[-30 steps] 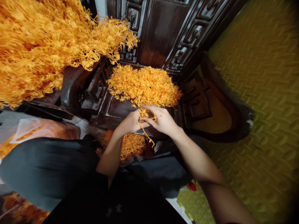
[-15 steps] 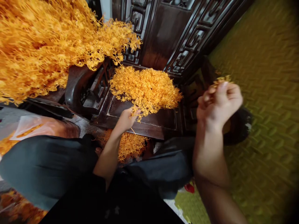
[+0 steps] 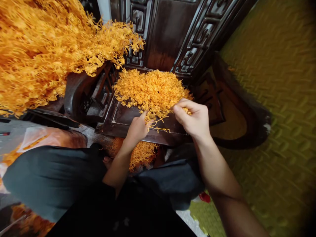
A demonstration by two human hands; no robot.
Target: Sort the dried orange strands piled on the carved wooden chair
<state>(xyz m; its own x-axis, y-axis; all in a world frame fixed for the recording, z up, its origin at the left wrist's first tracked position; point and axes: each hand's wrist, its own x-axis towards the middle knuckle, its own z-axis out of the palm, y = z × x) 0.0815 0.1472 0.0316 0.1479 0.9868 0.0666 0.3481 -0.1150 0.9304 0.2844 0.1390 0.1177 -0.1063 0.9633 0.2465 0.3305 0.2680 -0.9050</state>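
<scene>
A small heap of thin orange strands (image 3: 150, 89) lies on a dark carved wooden seat (image 3: 123, 117). My left hand (image 3: 137, 128) is pinched on a few loose orange strands (image 3: 158, 122) at the heap's near edge. My right hand (image 3: 194, 118) sits at the heap's right side, fingers curled round a small tuft of the same strands. More orange strands (image 3: 140, 154) lie below the seat edge, between my knees.
A very large mass of orange strands (image 3: 41, 49) fills the upper left. Dark carved wooden furniture (image 3: 172, 33) stands behind the seat. A yellow-green textured floor mat (image 3: 276, 98) covers the right side. My dark-clothed legs (image 3: 54, 177) fill the bottom left.
My right hand, raised out to the right half a second ago, has come back down to the heap's right edge. My left hand stays at the heap's near edge.
</scene>
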